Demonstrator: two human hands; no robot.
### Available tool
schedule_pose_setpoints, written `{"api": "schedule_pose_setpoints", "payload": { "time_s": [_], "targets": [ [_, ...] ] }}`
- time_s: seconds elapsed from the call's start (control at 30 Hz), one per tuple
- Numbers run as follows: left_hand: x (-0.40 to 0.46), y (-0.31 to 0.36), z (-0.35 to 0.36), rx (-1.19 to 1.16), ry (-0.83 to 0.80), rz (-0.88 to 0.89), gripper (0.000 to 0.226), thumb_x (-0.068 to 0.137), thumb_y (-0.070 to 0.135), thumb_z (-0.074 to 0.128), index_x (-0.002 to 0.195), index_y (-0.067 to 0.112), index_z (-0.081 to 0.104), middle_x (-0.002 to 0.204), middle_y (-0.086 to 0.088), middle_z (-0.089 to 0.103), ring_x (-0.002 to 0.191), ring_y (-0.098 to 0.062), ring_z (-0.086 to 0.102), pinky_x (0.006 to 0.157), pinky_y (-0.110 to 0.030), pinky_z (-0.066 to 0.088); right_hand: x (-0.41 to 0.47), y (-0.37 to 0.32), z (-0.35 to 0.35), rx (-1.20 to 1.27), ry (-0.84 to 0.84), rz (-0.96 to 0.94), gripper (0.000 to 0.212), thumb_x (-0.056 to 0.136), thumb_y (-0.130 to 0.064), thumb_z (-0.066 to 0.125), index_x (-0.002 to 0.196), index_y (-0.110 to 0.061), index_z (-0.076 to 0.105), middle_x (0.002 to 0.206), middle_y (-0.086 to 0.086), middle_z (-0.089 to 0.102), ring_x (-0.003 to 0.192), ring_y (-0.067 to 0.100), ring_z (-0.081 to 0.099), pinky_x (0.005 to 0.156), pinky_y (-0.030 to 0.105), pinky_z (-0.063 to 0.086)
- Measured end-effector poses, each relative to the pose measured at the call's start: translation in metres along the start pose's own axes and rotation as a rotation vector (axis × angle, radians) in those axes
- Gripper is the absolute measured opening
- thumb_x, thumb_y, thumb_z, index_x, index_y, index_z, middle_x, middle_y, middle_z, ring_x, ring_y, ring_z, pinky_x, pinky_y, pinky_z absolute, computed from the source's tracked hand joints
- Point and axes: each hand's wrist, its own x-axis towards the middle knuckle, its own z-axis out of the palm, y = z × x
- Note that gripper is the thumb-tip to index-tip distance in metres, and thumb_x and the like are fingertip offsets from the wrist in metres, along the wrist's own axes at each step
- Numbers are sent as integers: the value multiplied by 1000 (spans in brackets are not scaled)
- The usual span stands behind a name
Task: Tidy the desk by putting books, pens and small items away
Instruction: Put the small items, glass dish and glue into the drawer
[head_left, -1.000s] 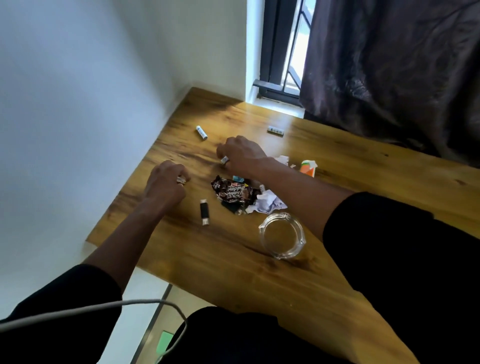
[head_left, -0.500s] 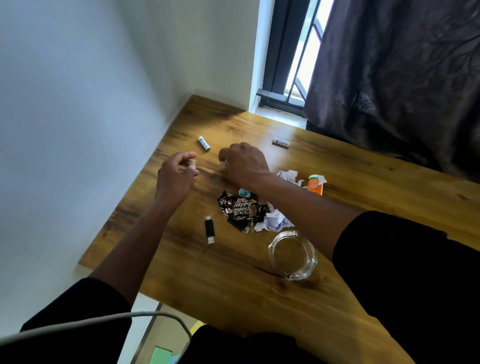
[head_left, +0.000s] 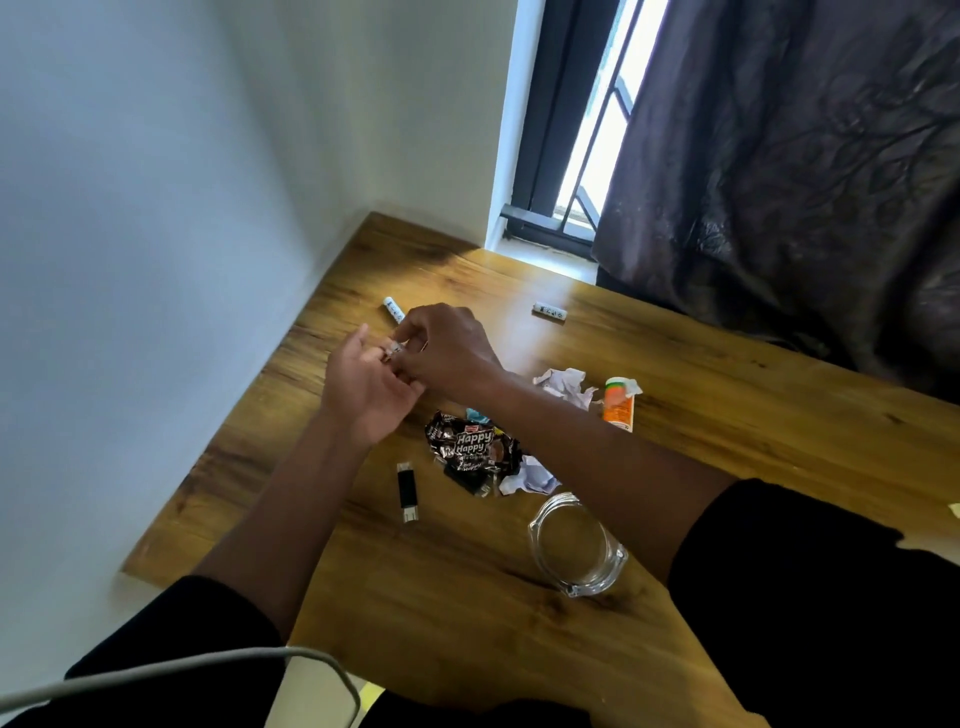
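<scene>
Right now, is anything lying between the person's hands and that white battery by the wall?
Nothing visible. The white cylindrical battery lies on bare wooden desk, just beyond the right hand and left hand, which meet around a small silvery item.

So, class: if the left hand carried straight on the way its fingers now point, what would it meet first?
The left hand points up and away toward the white battery near the wall, but the right hand is already against its fingertips. So it probably meets the right hand first, then the battery; depth is unclear.

Dark curtain (head_left: 810, 156) beside window (head_left: 582, 130)
</scene>
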Motion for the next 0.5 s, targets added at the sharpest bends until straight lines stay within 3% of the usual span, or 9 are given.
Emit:
{"api": "schedule_pose_setpoints", "payload": {
  "time_s": [0.13, 0.23, 0.37, 0.5],
  "targets": [
    [5, 2, -4, -59, -70, -34, 67, 107, 50, 32, 152, 0, 34, 125, -20, 66, 114, -32, 68, 92, -42, 56, -3, 0, 9, -5, -37, -55, 16, 85, -19, 76, 100, -18, 77, 87, -5, 73, 86, 12, 68, 80, 34, 58],
    [7, 1, -6, -85, -20, 25, 58, 106, 44, 39, 148, 2, 43, 111, -15, 72, 100, -27, 73, 87, -40, 58, 6, 1, 7, 4, 86, -84, 11, 87, -17, 72, 95, -20, 79, 88, -6, 77, 85, 13, 70, 81, 37, 59],
    [11, 0, -17, -124, 13, 86, 49, 106, 30, 42, 145, 0, 47, 138, -22, 62, 124, -33, 65, 102, -46, 55, 33, 9, 1, -7, 278, -25, 15, 91, -11, 66, 95, -18, 79, 92, -4, 77, 86, 14, 69, 79, 34, 58],
    [10, 0, -30, -142, 46, 99, 49, 107, 26, 42, 146, -4, 44, 138, -27, 61, 128, -39, 61, 112, -50, 46, 62, 20, 10, -132, 122, 40, 18, 88, -10, 66, 96, -18, 79, 93, -3, 74, 90, 17, 67, 76, 28, 53]
  ]
}}
